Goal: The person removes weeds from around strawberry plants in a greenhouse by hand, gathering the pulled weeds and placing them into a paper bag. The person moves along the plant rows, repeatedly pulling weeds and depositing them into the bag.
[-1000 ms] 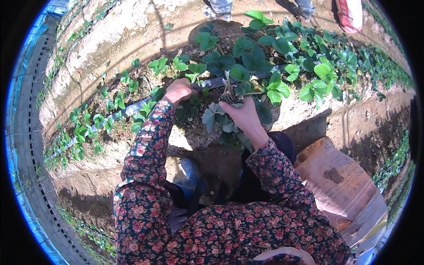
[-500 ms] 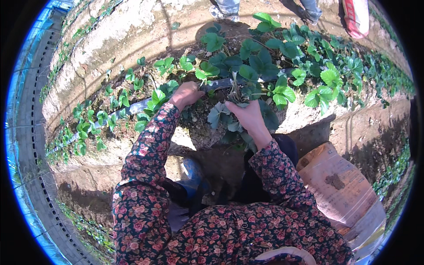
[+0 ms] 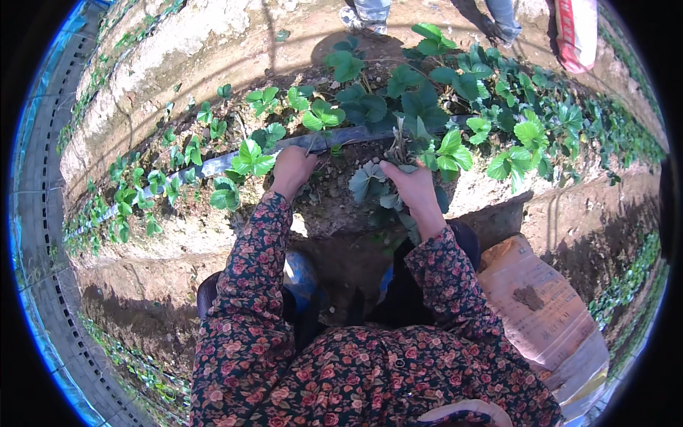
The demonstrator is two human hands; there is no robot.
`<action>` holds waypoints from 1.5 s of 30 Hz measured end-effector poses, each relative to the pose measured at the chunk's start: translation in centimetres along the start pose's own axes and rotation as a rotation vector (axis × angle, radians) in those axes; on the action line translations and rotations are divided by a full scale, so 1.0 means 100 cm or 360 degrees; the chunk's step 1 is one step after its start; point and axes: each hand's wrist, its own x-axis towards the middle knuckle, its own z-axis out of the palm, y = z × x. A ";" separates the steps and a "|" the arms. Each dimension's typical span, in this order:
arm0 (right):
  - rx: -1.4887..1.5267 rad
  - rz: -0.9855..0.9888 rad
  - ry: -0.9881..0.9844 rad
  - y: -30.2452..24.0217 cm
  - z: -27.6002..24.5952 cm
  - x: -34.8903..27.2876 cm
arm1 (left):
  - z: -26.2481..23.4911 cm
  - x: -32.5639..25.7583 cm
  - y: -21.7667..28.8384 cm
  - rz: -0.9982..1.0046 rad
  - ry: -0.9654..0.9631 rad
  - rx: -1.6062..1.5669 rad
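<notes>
Fingers pinched, my left hand is closed at the stalk of a bright green strawberry leaf, low over the soil of the raised bed. To its right, my right hand grips a bunch of strawberry leaves, some turned to their pale undersides. A dry, withered stem stands up just above that bunch. My fingertips are partly hidden by leaves and by the hands themselves. Between the hands lies dark, crumbly soil.
A grey strip of irrigation tape runs along the bed through the strawberry plants. Flattened cardboard with a clod on it lies at my right. Another person's legs and a red-and-white sack are beyond the bed.
My left hand has shifted slightly left and down, and the bright leaf by it has moved the same way. My right hand has moved slightly right, still gripping the leaves.
</notes>
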 end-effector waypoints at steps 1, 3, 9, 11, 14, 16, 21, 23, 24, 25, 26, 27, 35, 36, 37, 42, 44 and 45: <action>-0.0022 0.0029 0.0006 0.003 -0.007 0.002 | 0.002 -0.001 -0.007 -0.0207 -0.0057 -0.0157; -0.0089 -0.0079 0.0085 0.007 -0.010 0.010 | 0.017 0.001 -0.033 -0.0356 0.0232 -0.0866; 0.0117 -0.0096 -0.0033 -0.003 0.009 0.002 | -0.013 0.030 0.011 0.0223 0.0023 -0.0910; 0.0071 -0.0073 -0.0046 0.000 0.011 0.002 | -0.016 0.049 0.015 0.0481 -0.0129 -0.0628; 0.0076 -0.0070 -0.0049 0.003 0.009 0.002 | -0.017 0.053 0.035 0.0850 -0.0213 0.0008; 0.0080 -0.0044 -0.0052 -0.002 0.010 0.000 | -0.024 0.044 0.051 0.0834 -0.0281 0.0245; 0.0062 -0.0116 -0.0004 -0.003 0.012 0.000 | 0.012 0.038 0.040 0.1354 0.0750 0.0570; 0.0060 -0.0127 0.0004 -0.004 0.017 -0.003 | 0.013 0.037 0.036 0.1263 0.0786 0.0554; 0.0056 -0.0133 0.0016 -0.005 0.018 -0.004 | 0.016 0.037 0.035 0.1224 0.0802 0.0540; 0.0024 -0.0098 0.0017 -0.005 0.017 -0.004 | 0.017 0.036 0.027 0.1219 0.0954 0.0530; -0.0009 -0.0062 0.0018 -0.003 0.017 -0.003 | 0.019 0.037 0.020 0.0761 0.0690 0.0437; -0.0044 -0.0027 0.0029 -0.002 0.015 -0.002 | 0.019 0.034 0.013 0.0479 0.0620 0.0022; -0.0087 -0.0055 0.0011 0.008 0.013 0.002 | 0.049 0.035 -0.027 -0.0237 0.0839 -0.1105; -0.0082 -0.0137 0.0000 0.010 0.015 0.004 | 0.050 0.042 -0.040 -0.0334 0.0822 -0.1359; -0.0114 -0.0043 0.0085 0.015 0.001 0.008 | 0.035 0.026 -0.008 -0.0503 0.0599 -0.2084; 0.0345 0.0189 -0.0359 -0.020 0.006 -0.024 | -0.010 -0.022 -0.054 -0.0159 0.1336 -0.1358; 0.0501 0.0236 -0.0599 -0.029 0.010 -0.055 | -0.041 -0.075 -0.029 -0.0203 0.1256 -0.1436; 0.0422 0.0155 -0.0690 -0.029 -0.001 -0.066 | -0.041 -0.095 0.001 -0.0151 0.1084 -0.1463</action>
